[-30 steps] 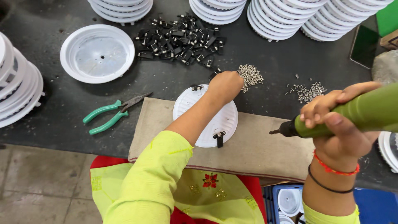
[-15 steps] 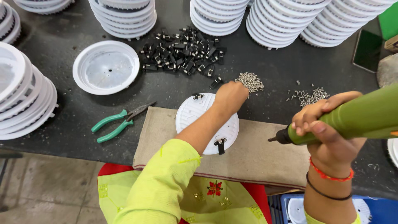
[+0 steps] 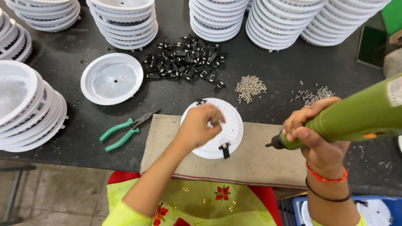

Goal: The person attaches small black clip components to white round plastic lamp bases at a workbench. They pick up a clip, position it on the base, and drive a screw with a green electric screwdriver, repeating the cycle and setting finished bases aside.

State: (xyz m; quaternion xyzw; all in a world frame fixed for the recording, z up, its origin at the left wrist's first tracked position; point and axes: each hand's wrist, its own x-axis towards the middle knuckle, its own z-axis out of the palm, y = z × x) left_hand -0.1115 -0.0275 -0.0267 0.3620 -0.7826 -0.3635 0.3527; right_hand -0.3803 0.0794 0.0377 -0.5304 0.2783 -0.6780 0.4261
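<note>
White and ribbed, the round plastic disc (image 3: 217,127) lay on a beige cloth mat (image 3: 255,157) at the near edge of the dark worktop (image 3: 75,90). The left hand (image 3: 199,125) rested on it, fingertips pinched on something too small to tell, seemingly a screw. The right hand (image 3: 316,134) was wrapped tight around a green electric screwdriver (image 3: 347,117), tip just right of the disc. Judging by this, fastening a black clip (image 3: 225,147) was in hand; bringing the tip squarely over would matter.

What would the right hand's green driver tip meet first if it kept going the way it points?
Likely the white round disc on the beige cloth, near its black clip. The right hand aims the green power screwdriver leftward at it; depth is uncertain.
</note>
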